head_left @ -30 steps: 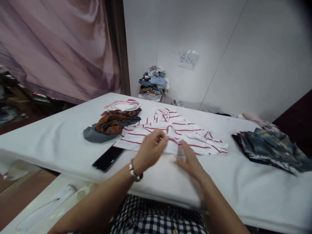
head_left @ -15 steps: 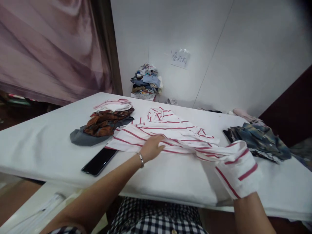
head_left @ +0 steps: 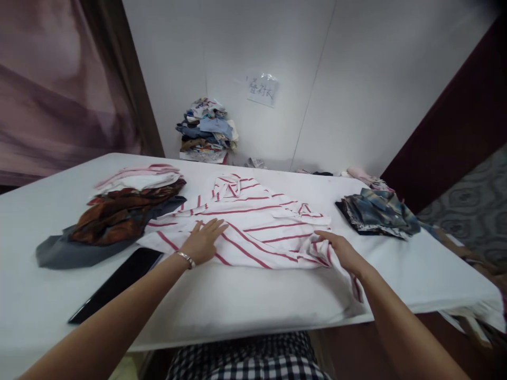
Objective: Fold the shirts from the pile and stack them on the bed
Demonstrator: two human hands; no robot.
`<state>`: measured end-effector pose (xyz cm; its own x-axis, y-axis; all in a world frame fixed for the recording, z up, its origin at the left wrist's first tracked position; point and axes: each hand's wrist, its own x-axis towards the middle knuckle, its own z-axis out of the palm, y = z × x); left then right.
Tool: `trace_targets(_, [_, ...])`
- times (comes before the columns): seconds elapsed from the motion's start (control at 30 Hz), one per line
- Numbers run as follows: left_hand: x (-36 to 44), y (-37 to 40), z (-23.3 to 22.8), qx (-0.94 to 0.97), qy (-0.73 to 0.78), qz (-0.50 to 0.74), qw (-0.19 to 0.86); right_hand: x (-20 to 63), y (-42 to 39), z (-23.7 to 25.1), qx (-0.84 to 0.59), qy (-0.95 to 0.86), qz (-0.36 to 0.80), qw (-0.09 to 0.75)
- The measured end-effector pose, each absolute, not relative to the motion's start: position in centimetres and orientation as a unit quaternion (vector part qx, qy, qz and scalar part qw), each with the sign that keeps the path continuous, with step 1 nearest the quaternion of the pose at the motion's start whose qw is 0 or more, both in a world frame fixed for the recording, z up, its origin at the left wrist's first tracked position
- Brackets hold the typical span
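A white shirt with red stripes point(head_left: 253, 224) lies spread on the white table, its collar toward the far side. My left hand point(head_left: 203, 243), with a silver bracelet at the wrist, rests flat on the shirt's left part, fingers apart. At the shirt's right near corner, my right hand point(head_left: 344, 253) has its fingers closed on bunched striped cloth. A loose end of that cloth hangs down below the right hand toward the table's front edge. The right thumb is mostly hidden.
Left of the shirt lies a heap of brown, grey, white and pink clothes point(head_left: 114, 216), with a black phone point(head_left: 119, 285) in front. Folded clothes point(head_left: 376, 211) lie to the right. A tall clothes pile point(head_left: 208, 129) stands by the wall beneath a handwritten sign point(head_left: 262, 91).
My right hand, earlier covered by the striped sleeve, now shows bare and grips the cloth nearer the shirt. My left hand has stayed on the shirt, fingers spreading. The view has turned right.
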<state>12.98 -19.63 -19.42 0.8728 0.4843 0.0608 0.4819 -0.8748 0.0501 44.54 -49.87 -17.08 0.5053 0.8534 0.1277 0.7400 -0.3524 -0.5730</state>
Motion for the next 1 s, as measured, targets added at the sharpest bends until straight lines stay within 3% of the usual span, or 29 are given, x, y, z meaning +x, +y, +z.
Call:
trace_targets(0.17, [12.9, -16.4, -20.3, 0.936, 0.349, 0.005, 0.055, 47.1, -49.6, -18.1, -0.846, -0.479, 0.098, 0.211])
trace_targets(0.43, [13.1, -15.4, -20.0, 0.959, 0.280, -0.016, 0.049, 48.5, -49.8, -20.7, -0.872, -0.454, 0.076, 0.164])
trace_targets(0.57, [12.3, -16.5, -18.4, 0.969, 0.230, 0.059, 0.060, 48.8, -49.5, -20.9, -0.892, -0.433, 0.070, 0.107])
trace_targets(0.73, [9.0, -20.2, -15.3, 0.943, 0.222, 0.159, 0.190, 48.9, -49.4, -21.3, -0.894, -0.437, 0.070, 0.074])
trace_targets(0.87, [7.1, -23.6, -15.5, 0.922, 0.258, 0.077, 0.279, 49.0, -49.2, -21.9, -0.885, -0.453, 0.059, 0.089])
trace_targets(1.0, [6.5, -24.6, -17.4, 0.928, 0.274, 0.037, 0.251, 49.4, -49.5, -22.8, -0.862, -0.470, 0.042, 0.187])
